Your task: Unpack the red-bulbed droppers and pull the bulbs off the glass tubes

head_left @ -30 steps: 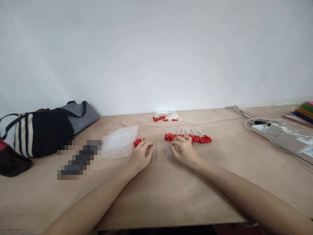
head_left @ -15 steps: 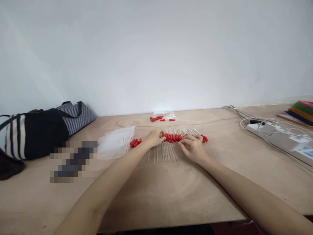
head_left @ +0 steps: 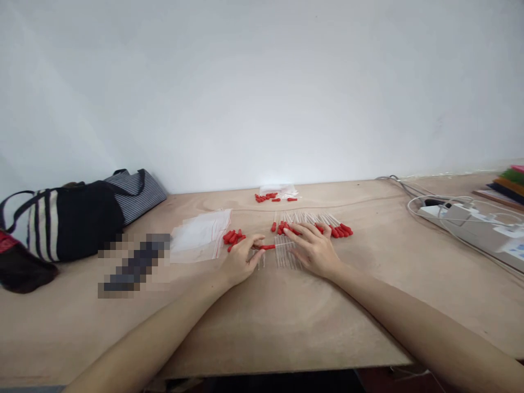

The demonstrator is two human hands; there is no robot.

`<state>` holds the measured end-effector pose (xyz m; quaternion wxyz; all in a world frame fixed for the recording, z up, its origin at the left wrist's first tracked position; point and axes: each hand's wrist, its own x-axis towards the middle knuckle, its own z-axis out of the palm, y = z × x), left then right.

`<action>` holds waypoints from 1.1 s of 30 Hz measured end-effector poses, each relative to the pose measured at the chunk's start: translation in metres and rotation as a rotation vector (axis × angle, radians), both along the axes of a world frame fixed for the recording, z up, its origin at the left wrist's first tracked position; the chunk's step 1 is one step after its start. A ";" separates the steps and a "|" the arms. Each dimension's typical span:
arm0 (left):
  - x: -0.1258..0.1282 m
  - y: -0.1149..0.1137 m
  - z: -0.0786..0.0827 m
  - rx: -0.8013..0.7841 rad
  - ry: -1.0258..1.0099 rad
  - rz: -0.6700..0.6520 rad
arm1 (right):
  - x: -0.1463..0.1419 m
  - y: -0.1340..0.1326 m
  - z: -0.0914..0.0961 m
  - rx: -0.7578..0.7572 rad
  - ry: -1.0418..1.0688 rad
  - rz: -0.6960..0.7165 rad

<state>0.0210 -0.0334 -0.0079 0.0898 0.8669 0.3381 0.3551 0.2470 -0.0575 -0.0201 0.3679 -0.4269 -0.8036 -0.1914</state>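
My left hand pinches the red bulb of a dropper, whose clear tube points right toward my right hand. My right hand lies with its fingers stretched over a row of red-bulbed droppers, their tubes pointing away toward the wall. Part of that row is hidden under the fingers. Just below the bulbs, bare clear tubes lie side by side, pointing toward me. Beside my left hand is a small pile of loose red bulbs.
Clear zip bags with red seams lie left of the bulbs. Further back are more red bulbs by a small clear bag. Dark bags stand at left, a white power strip with cables at right.
My left hand has moved left and nearer to me and now holds a dropper lying crosswise. My right hand has shifted slightly left, its fingers spreading over the row. The view has turned slightly left.
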 end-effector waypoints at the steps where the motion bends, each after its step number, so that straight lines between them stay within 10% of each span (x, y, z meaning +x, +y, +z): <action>1: 0.001 -0.003 -0.002 0.023 0.003 -0.022 | -0.003 0.000 -0.001 0.002 -0.022 0.025; 15: 0.013 -0.009 -0.005 0.343 0.143 -0.016 | -0.013 -0.006 -0.007 0.066 -0.089 0.105; 33: -0.011 0.002 -0.004 0.286 0.048 0.157 | 0.015 -0.006 -0.004 -0.099 0.045 -0.063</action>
